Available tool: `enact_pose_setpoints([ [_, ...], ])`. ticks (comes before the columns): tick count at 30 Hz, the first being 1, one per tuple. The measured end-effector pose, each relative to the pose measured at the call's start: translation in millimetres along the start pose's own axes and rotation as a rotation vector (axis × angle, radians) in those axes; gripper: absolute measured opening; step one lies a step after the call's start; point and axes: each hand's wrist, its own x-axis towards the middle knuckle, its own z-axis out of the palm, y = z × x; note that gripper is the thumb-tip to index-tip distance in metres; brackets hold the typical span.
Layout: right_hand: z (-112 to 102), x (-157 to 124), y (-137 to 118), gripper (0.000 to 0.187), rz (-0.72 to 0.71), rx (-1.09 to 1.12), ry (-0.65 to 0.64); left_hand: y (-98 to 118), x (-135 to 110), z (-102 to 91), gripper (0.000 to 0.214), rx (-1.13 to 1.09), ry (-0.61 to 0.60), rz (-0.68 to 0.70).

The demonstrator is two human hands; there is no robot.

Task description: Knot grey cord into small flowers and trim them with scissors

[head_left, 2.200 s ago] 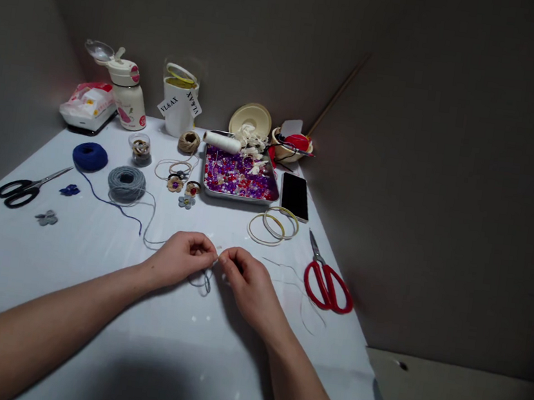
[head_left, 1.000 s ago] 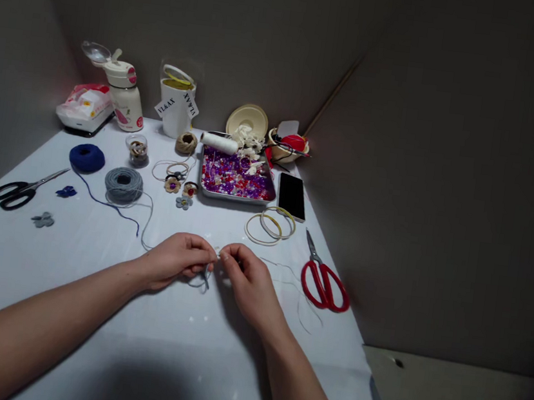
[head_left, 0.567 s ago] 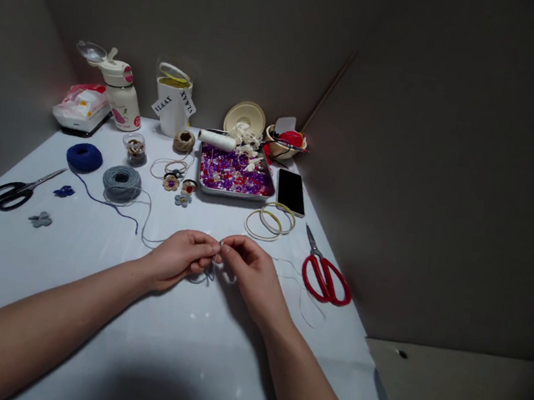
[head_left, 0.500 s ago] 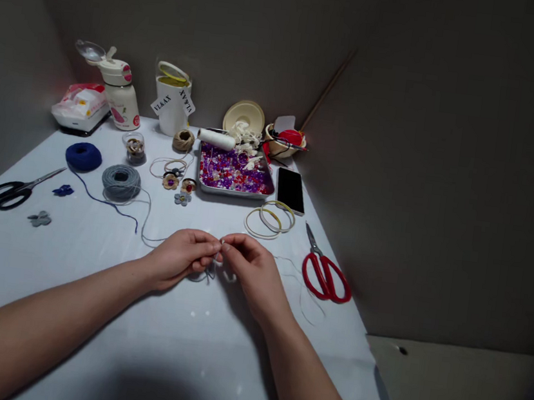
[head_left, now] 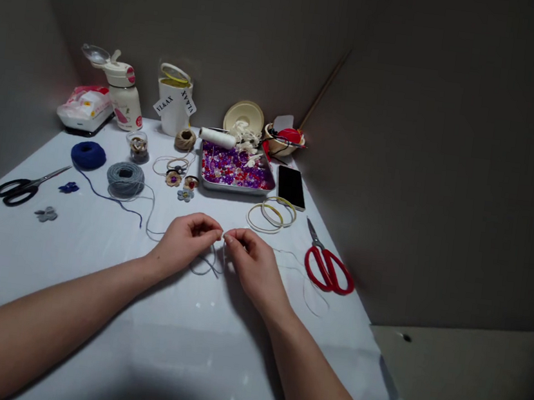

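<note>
Above the white tabletop (head_left: 107,271), my left hand (head_left: 187,240) is closed in a pinch on grey yarn. My right hand (head_left: 252,260) pinches too, its fingertips a small gap from the left ones, with a strand hanging below them. Loops of the grey yarn (head_left: 203,273) dangle under both hands. One strand runs left from my left hand towards the grey yarn ball (head_left: 126,179). Thin pale thread (head_left: 307,289) trails to the right of my right hand. My fingers hide whatever small piece lies between their tips.
Red-handled scissors (head_left: 329,267) lie at the right edge, black scissors (head_left: 22,189) at the left. Beyond my hands are bangles (head_left: 265,218), a phone (head_left: 291,188), a bead tray (head_left: 236,189) and small flowers (head_left: 185,195). A blue yarn ball (head_left: 88,155) and a bottle (head_left: 126,105) stand back left.
My fingertips have drawn slightly apart from nearly touching. More of the grey yarn loops now shows beneath them. The whole view has shifted a little.
</note>
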Motion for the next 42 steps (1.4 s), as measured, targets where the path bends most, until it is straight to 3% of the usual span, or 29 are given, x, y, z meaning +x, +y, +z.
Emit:
enact_pose_setpoints([
  [8,1.3,-0.9,-0.4,0.020,-0.037,-0.119,-0.012,-1.9,-0.1,-0.1,0.012,0.031,-0.039,0.015],
  [29,4.3,0.2,4.0,0.023,-0.011,-0.033,-0.017,-6.3,2.9,1.7,0.016,-0.179,-0.091,-0.129],
  [42,3.8,-0.8,2.8,0.024,-0.014,-0.074,-0.025,-3.8,2.3,0.5,0.010,-0.094,-0.053,-0.105],
])
